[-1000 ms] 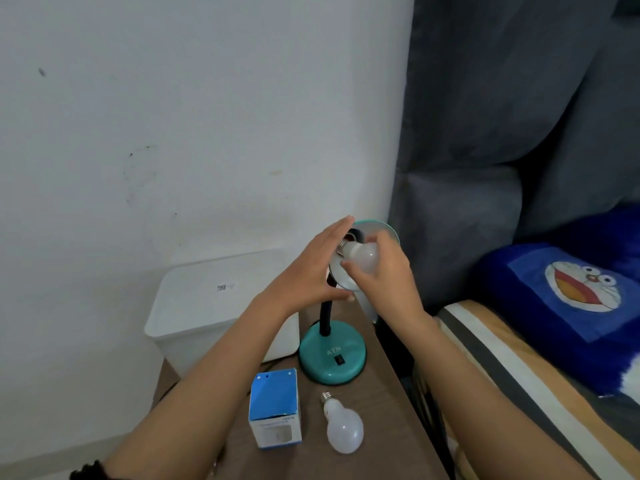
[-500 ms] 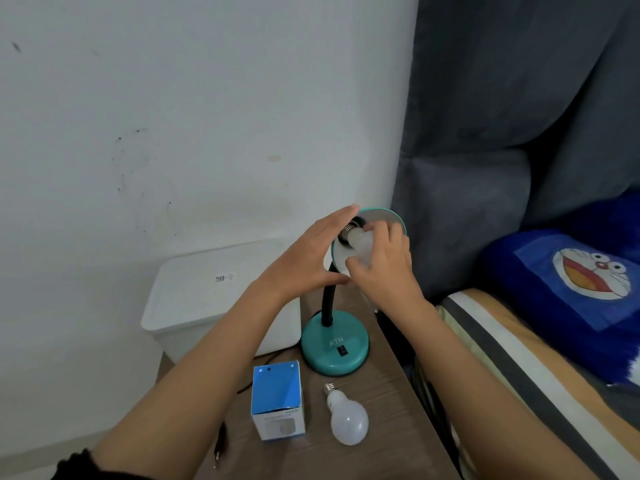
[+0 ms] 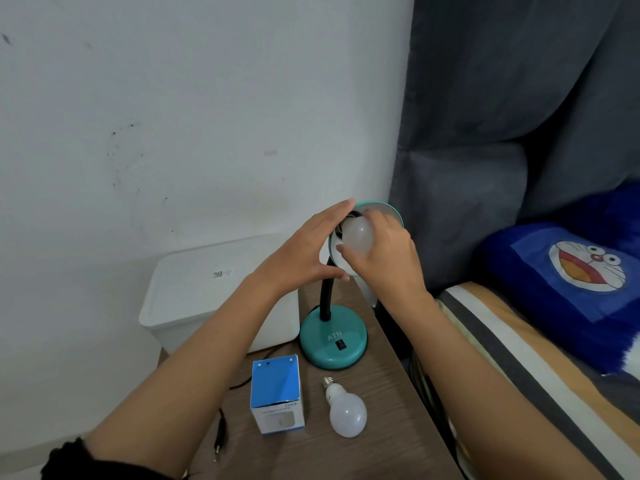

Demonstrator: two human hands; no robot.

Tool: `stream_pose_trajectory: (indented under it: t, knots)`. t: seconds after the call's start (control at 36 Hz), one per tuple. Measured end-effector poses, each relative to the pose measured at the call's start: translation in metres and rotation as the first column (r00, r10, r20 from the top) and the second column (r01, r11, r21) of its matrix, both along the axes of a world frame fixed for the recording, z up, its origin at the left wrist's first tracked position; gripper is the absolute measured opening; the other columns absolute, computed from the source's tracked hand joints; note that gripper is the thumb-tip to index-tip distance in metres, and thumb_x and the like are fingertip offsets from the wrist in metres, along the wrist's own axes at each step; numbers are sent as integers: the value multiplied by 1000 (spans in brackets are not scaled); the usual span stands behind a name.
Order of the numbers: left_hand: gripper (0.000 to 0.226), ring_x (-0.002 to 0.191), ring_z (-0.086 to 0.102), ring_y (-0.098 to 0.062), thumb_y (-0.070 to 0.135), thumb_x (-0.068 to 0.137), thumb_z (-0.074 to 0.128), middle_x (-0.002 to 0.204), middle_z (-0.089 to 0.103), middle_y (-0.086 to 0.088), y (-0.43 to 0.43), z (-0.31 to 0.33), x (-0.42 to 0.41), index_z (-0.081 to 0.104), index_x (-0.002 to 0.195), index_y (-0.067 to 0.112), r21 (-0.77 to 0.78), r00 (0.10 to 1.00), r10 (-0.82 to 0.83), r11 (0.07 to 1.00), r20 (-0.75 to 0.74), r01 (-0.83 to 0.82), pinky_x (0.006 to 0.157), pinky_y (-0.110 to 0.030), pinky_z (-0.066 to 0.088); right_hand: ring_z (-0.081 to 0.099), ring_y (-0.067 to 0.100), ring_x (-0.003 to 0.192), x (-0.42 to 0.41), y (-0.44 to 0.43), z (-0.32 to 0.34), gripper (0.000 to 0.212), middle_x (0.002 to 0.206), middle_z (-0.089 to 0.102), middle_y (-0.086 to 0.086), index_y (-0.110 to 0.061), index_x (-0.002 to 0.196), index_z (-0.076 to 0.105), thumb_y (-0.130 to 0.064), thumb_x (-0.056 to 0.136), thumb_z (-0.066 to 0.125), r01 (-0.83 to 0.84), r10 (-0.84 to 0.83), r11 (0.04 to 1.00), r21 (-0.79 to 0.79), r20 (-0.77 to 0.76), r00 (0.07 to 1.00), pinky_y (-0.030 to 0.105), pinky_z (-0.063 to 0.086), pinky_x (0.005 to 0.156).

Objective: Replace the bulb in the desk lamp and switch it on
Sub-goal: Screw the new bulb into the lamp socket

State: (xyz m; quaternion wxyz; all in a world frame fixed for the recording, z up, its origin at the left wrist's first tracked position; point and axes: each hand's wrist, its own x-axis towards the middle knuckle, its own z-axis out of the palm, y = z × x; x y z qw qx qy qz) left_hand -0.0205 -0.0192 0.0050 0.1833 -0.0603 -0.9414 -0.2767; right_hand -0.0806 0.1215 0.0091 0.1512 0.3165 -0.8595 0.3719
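1. Nearest on the wooden bedside table: a black two-pin plug on its cord at the left edge, lying loose on the tabletop. Beside it stands a blue-and-white bulb box, upright. Just right of the box a spare bulb lies on its side, screw cap pointing away from the camera, apart from both hands.
2. Behind these: the desk lamp's teal base, lettered "ATN", with a black rocker switch on top. Black gooseneck rises from it.
3. Left hand: fingers extended and close together, thumb spread below; the palm cups the back and left edge of the teal lamp shade. Loose bracing contact, not a closed grip.
4. Right hand: fingers curled around the frosted bulb, thumb beneath, fingertips at its neck. Bulb sits inside the shade, cap end toward the socket; the cap itself is hidden, so I cannot tell how far it is seated.
5. Versus half a second ago: more of the bulb's round end is exposed, with the right fingers shifted around it and the thumb now beneath. Left hand's hold on the shade is unchanged. Box, spare bulb and base are unmoved.
6. Farther: white lidded bin left of the table against the white wall. Right: bed with striped sheet, blue cartoon-face pillow, grey curtain behind.
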Motion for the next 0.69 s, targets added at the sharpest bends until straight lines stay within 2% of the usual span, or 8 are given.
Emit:
stream_pose_trajectory:
  t: [0.17, 0.31, 0.39, 0.47, 0.58, 0.69]
  knots:
    - [106, 136, 19, 4, 21, 66, 84, 147, 22, 20, -2, 1, 0, 15, 147, 31, 2, 1000, 6, 1000, 4, -6, 107, 0, 12, 60, 29, 104, -3, -6, -2, 58, 120, 59, 8, -12, 124, 50, -44, 78, 66, 54, -54, 998, 20, -15, 998, 40, 53, 81]
    - [107, 133, 18, 9, 21, 65, 84, 144, 21, 24, -3, 0, -2, 16, 146, 32, -4, 1000, 12, 1000, 6, -12, 105, 3, 10, 61, 29, 96, -5, -6, 0, 59, 108, 62, 11, -7, 111, 56, -55, 77, 62, 114, -114, 993, 2, 61, 992, 37, 49, 74]
    - [107, 134, 19, 8, 22, 65, 84, 144, 21, 25, -3, 0, -2, 16, 146, 33, -1, 1000, 15, 1000, 3, -15, 106, 1, 11, 58, 30, 98, -6, -4, 1, 61, 110, 58, 14, -2, 107, 56, -55, 77, 63, 110, -106, 994, -21, 140, 985, 33, 44, 74]
    - [107, 134, 19, 8, 23, 65, 84, 144, 21, 25, -3, 0, -1, 16, 146, 34, 0, 1000, 18, 1000, -1, -18, 107, 0, 12, 52, 29, 107, -5, 0, 1, 61, 122, 48, 16, -1, 116, 53, -49, 79, 64, 41, -38, 999, -12, 222, 974, 29, 41, 79]
    - [106, 136, 19, 6, 24, 65, 84, 145, 20, 25, -2, 0, -1, 16, 146, 34, 4, 1000, 18, 1000, -1, -18, 109, -3, 13, 45, 29, 118, -4, 8, 1, 67, 133, 33, 15, -2, 132, 41, -31, 79, 70, -51, 44, 999, 18, 255, 966, 22, 33, 86]
    - [106, 134, 19, 7, 23, 65, 84, 144, 20, 25, 0, 0, -1, 17, 146, 33, -2, 1000, 13, 1000, -2, -13, 106, 1, 12, 41, 31, 124, -1, 11, 3, 69, 135, 37, 17, -5, 135, 39, -34, 79, 69, -32, 31, 999, 1, 235, 972, 31, 37, 96]
